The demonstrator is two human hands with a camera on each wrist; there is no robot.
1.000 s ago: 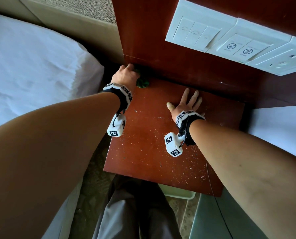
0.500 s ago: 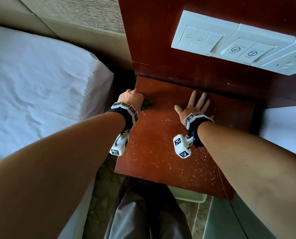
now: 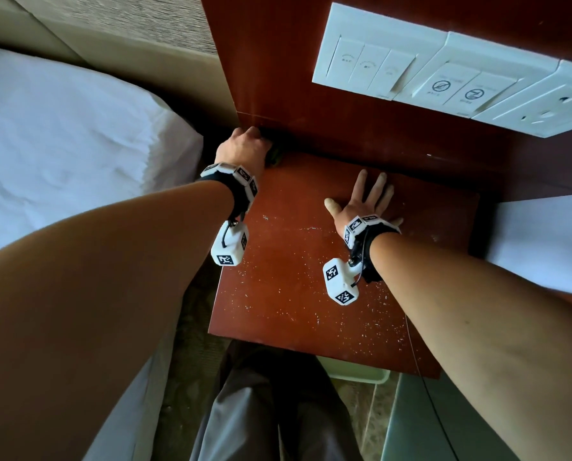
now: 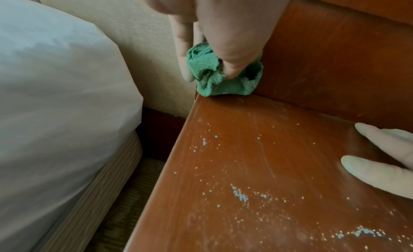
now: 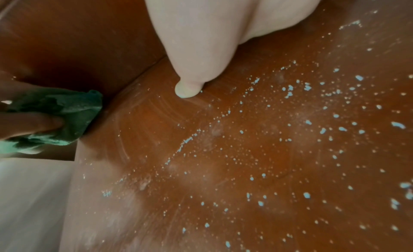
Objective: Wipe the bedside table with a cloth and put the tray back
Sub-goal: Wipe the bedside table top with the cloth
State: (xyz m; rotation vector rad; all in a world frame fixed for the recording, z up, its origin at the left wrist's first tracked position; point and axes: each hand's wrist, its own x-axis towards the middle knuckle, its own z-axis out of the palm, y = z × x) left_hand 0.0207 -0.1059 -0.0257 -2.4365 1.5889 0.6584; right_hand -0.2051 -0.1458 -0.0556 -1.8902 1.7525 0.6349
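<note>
The reddish-brown bedside table (image 3: 294, 294) is speckled with pale crumbs over its middle and front. My left hand (image 3: 241, 151) grips a bunched green cloth (image 4: 223, 75) at the table's back left corner, against the wooden back panel; the cloth (image 5: 67, 118) also shows at the left of the right wrist view. My right hand (image 3: 364, 201) lies flat on the table's back middle, fingers spread and straight, its thumb (image 5: 190, 75) pressed on the wood. A pale tray's corner (image 3: 358, 374) peeks out below the table's front edge.
A white bed (image 3: 61, 154) lies close on the left, with a dark gap between it and the table. A white switch and socket panel (image 3: 444, 71) sits on the wooden back panel. White bedding (image 3: 544, 241) lies to the right. My grey-trousered leg (image 3: 268, 410) is below.
My left hand with the cloth drew toward me along the left edge, then pushed back into the back left corner. My right hand stayed flat in place.
</note>
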